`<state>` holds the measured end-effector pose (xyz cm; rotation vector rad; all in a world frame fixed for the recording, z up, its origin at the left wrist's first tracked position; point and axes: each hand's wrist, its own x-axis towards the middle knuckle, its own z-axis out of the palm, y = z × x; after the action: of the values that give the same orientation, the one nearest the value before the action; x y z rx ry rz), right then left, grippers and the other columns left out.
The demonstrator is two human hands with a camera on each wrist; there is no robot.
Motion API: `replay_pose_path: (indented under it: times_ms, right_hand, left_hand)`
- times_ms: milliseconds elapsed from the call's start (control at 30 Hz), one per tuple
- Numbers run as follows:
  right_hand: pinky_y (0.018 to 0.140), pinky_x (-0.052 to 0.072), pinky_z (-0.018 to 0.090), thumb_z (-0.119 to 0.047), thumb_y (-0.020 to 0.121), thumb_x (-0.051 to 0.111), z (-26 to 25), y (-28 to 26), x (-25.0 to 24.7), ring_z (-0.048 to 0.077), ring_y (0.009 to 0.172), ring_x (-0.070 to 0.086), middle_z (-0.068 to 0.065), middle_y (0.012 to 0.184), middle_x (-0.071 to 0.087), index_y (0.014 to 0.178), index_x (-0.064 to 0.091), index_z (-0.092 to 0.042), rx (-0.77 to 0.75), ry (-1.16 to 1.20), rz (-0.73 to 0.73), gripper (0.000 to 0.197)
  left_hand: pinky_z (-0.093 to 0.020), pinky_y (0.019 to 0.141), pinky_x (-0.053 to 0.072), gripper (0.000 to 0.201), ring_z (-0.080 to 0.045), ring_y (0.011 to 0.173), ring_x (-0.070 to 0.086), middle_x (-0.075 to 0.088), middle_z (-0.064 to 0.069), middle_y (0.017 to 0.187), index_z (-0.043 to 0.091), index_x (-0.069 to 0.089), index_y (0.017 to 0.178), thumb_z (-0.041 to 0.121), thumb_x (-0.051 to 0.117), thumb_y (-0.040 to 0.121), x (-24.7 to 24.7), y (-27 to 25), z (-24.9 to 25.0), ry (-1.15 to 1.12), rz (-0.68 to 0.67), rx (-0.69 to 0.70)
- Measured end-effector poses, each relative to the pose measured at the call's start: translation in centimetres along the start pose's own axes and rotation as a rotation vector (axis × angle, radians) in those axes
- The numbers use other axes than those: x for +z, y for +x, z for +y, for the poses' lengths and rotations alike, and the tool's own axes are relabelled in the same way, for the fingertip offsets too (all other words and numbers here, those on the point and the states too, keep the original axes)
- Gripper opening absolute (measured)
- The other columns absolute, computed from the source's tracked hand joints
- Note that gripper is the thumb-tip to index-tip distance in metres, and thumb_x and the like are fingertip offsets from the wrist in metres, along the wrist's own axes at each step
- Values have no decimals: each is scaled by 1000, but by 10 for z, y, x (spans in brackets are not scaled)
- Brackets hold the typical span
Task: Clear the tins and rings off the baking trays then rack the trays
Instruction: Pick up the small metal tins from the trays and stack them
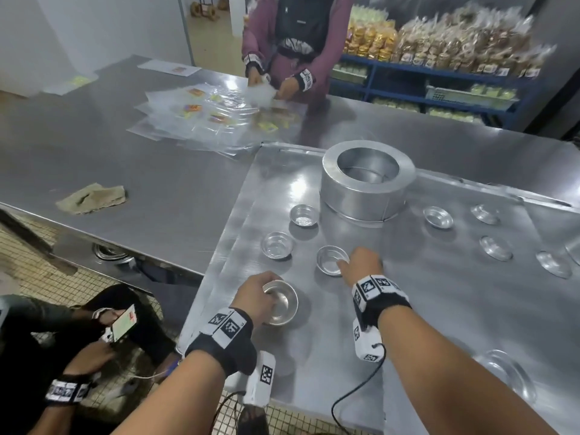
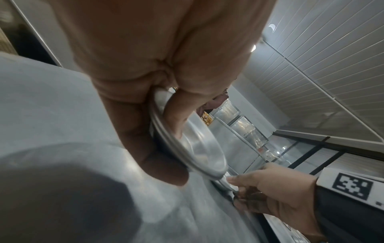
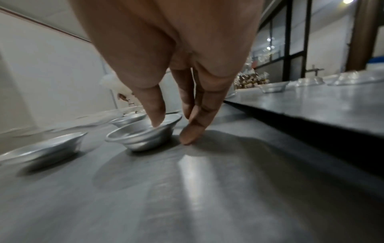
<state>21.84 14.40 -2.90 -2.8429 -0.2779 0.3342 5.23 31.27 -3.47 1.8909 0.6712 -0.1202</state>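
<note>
A steel baking tray [image 1: 408, 309] lies on the steel table and carries several small round tins and a large metal ring [image 1: 367, 183] at its far side. My left hand [image 1: 266, 296] [image 2: 164, 152] grips a small tin [image 1: 282, 304] [image 2: 199, 148] near the tray's front left, thumb inside the rim and fingers under it. My right hand [image 1: 345, 263] [image 3: 172, 129] pinches another small tin [image 1: 332, 260] [image 3: 141, 136]; its thumb tip is inside the rim and its fingers reach down the outer wall to the tray. More tins [image 1: 303, 215] [image 1: 276, 245] stand just beyond.
Upturned tins [image 1: 496, 248] dot the tray's right side, one [image 1: 505, 372] near the front edge. A person across the table handles plastic bags [image 1: 219, 111]. A cloth [image 1: 92, 197] lies at left. Someone sits low at left with a phone [image 1: 124, 321]. Shelves of bagged bread [image 1: 439, 48] stand behind.
</note>
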Motion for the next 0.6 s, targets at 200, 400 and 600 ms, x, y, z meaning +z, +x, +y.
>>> replay_pose_path:
  times_ms: [200,400,600]
  right_hand:
    - [75,60,34,-14,70,68,-4,14,2,29,81,71,9,79,74,72,73,-15,163,169,-60,5]
    - [69,62,41,-11,56,68,-27,-1,2,25,66,72,3,65,73,58,68,-24,137,507,-45,13]
    - [54,60,30,11,72,66,-74,-43,-8,17,52,65,7,65,66,80,72,-9,-65,701,-93,23]
  left_hand:
    - [-28,58,49,41,-23,71,62,66,1,74,36,65,73,-3,54,77,-16,14,-18,-10,0,-25]
    - [-34,68,47,29,-25,75,60,66,-1,76,32,65,73,8,49,70,-24,28,-29,-151,40,-96]
    - [-47,96,51,42,-28,101,67,71,-1,98,22,70,93,56,56,74,-28,41,-27,-365,74,-137]
